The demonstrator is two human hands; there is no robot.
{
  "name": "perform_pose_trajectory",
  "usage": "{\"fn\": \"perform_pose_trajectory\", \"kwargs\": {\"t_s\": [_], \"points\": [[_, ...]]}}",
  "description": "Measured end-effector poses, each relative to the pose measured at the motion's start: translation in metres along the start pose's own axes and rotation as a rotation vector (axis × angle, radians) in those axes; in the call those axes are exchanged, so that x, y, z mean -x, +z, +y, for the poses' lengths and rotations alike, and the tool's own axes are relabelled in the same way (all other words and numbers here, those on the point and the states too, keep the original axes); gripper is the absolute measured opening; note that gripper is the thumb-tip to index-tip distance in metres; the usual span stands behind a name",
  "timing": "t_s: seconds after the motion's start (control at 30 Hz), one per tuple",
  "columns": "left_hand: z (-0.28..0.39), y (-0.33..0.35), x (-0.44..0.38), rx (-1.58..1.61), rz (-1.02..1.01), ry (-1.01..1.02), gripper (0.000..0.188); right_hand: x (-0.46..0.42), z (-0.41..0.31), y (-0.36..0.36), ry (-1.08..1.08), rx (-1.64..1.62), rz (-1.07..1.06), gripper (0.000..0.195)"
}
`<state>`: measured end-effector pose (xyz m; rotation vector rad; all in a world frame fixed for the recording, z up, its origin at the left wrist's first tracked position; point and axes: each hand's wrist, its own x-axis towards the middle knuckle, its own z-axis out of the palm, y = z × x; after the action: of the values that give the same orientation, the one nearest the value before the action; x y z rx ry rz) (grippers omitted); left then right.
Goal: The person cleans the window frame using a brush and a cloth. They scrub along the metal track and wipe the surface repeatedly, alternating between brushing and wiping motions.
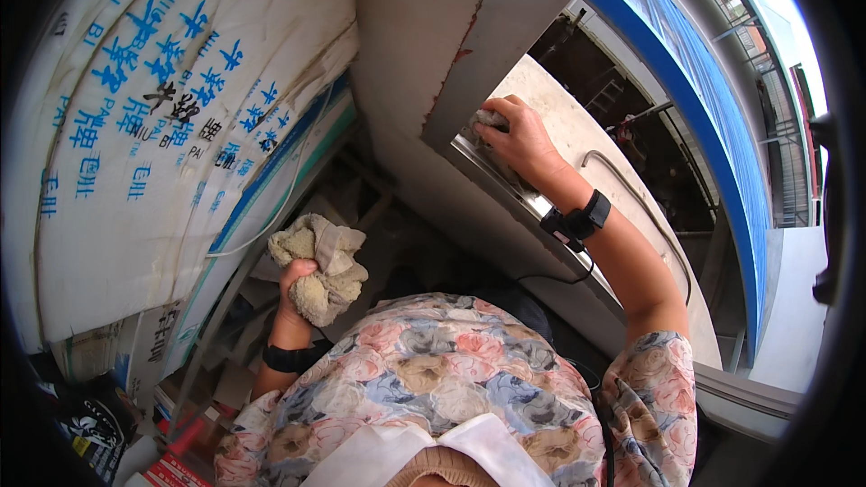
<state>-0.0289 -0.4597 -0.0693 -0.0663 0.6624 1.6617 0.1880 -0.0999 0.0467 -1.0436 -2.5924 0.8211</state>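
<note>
My left hand (298, 287) is closed around a bunched, fluffy beige cloth (331, 264), held beside my body. My right hand (517, 135) reaches out to the window and grips a small greyish cloth (492, 119). The hand presses it down at the corner of the window opening, where the metal window track (467, 146) meets the side frame (460, 81). Part of this cloth is hidden under the fingers.
Large wrapped sheets (183, 149) bearing writing lean at the left. Boxes and packages (179, 467) lie at the lower left. Outside the window are a pale ledge (561, 108) with a bent rod (636, 203) and a blue-edged roof (703, 128).
</note>
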Motion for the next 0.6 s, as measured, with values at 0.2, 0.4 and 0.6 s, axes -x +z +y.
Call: {"fn": "perform_pose_trajectory", "kwargs": {"t_s": [0.2, 0.4, 0.6], "points": [[-0.009, 0.011, 0.009, 0.103, 0.018, -0.008, 0.066, 0.007, -0.017, -0.002, -0.179, 0.299, -0.072, 0.03], [-0.014, 0.002, 0.014, 0.085, 0.036, 0.03, 0.069, -0.01, -0.026, 0.006, -0.191, 0.528, -0.2, 0.023], [-0.011, 0.0, 0.028, 0.026, 0.053, 0.105, 0.077, -0.013, -0.03, 0.005, -0.035, 0.485, -0.198, 0.023]]}}
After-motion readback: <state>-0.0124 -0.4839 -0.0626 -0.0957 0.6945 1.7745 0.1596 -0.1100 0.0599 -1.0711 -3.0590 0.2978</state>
